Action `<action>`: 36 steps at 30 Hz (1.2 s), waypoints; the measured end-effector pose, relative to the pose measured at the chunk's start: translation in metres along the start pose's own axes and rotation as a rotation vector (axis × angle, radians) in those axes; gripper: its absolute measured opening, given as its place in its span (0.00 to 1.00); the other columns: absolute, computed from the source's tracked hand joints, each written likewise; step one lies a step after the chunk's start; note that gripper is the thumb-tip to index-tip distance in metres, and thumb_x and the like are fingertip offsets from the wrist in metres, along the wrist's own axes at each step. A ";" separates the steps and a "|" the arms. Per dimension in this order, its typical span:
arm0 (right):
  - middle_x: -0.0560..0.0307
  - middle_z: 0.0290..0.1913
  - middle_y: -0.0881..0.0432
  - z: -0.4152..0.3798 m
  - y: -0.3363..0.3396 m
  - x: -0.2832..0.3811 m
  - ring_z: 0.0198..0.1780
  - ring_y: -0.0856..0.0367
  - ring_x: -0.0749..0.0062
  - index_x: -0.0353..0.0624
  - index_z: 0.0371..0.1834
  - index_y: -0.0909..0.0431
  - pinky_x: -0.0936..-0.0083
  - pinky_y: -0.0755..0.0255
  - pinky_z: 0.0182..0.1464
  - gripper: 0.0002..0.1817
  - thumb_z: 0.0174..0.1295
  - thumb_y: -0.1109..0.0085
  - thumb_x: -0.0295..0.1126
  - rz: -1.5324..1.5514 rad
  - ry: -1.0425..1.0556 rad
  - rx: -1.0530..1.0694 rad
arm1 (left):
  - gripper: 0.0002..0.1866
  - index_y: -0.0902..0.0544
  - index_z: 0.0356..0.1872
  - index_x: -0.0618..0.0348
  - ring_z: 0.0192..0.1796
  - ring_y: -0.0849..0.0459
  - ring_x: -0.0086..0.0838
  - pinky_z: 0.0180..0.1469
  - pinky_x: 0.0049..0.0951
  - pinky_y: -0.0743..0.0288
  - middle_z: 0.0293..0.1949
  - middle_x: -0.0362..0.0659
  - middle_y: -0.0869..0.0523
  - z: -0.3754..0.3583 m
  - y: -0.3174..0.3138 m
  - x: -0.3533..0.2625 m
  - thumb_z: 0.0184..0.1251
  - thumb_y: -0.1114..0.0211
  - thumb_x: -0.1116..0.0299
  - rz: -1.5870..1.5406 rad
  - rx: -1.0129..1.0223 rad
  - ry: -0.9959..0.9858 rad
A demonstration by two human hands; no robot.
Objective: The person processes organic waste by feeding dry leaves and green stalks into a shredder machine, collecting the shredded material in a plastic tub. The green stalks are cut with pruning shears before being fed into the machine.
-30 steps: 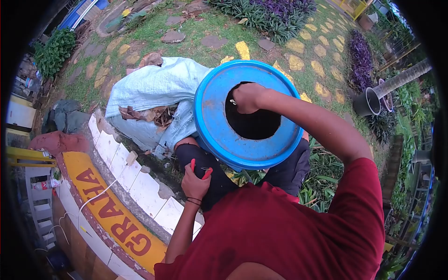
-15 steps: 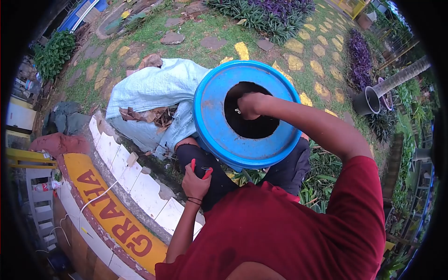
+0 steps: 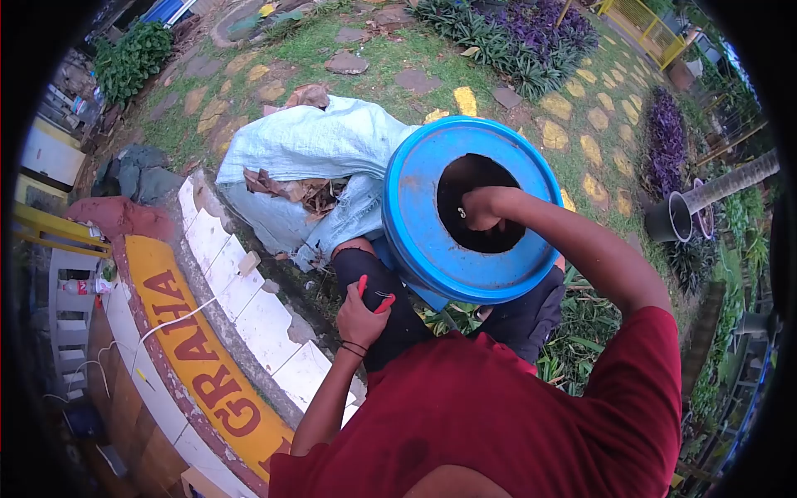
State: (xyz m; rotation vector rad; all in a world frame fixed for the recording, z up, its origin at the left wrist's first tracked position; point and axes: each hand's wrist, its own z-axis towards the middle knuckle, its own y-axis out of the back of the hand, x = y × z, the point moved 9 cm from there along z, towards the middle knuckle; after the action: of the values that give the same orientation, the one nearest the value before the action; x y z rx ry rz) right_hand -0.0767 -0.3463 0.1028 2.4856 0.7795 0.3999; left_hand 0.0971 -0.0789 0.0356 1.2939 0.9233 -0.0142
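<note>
A blue plastic drum (image 3: 415,236) stands tilted between my knees, with a round hole in its lid. My right hand (image 3: 486,207) reaches into that hole with curled fingers. A small pale, shiny spot shows at the fingers; whether it is a ring or a held thing, I cannot make out. The drum's dark inside is hidden. Over my thigh, my left hand (image 3: 363,322) is closed round a red-handled hand tool (image 3: 384,305); its handles stick out apart and its working end is hidden.
A pale woven sack (image 3: 307,149) with dry leaves (image 3: 320,197) in its mouth lies left of the drum. Below it runs a white tiled ledge (image 3: 261,319) with a cable across it. Stepping stones (image 3: 552,134), plants (image 3: 523,41) and a black pot (image 3: 669,217) lie beyond.
The whole view has shifted, so the drum, sack and ledge sit further right. My right hand stays in the hole, its fingers slightly turned. My left hand keeps its hold on the red-handled tool.
</note>
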 end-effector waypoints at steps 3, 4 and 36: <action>0.44 0.34 0.12 -0.041 0.032 0.020 0.36 0.10 0.57 0.27 0.45 0.15 0.62 0.16 0.36 0.20 0.71 0.45 0.38 0.139 0.115 -0.075 | 0.34 0.28 0.58 0.58 0.34 0.17 0.40 0.39 0.39 0.23 0.35 0.47 0.18 0.015 0.019 0.009 0.52 0.21 0.59 -0.206 0.062 0.059; 0.44 0.31 0.12 -0.057 0.051 0.026 0.37 0.10 0.56 0.30 0.46 0.15 0.60 0.17 0.40 0.22 0.72 0.44 0.43 0.062 0.163 -0.232 | 0.33 0.28 0.57 0.59 0.29 0.20 0.31 0.36 0.34 0.25 0.30 0.43 0.22 0.023 0.030 0.005 0.53 0.21 0.62 -0.387 0.110 0.077; 0.68 0.16 0.41 -0.361 0.099 -0.016 0.19 0.46 0.86 0.46 0.19 0.38 0.80 0.52 0.20 0.27 0.76 0.44 0.45 0.860 0.807 -1.445 | 0.09 0.25 0.43 0.53 0.38 0.24 0.20 0.46 0.25 0.32 0.34 0.34 0.23 0.088 0.103 -0.312 0.70 0.34 0.65 -1.929 0.404 -0.419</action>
State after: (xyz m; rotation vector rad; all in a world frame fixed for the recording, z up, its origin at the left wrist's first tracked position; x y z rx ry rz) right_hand -0.1938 -0.2917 0.4550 1.0432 -0.4052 1.5906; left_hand -0.0067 -0.2648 0.3010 0.2398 1.4747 -1.9305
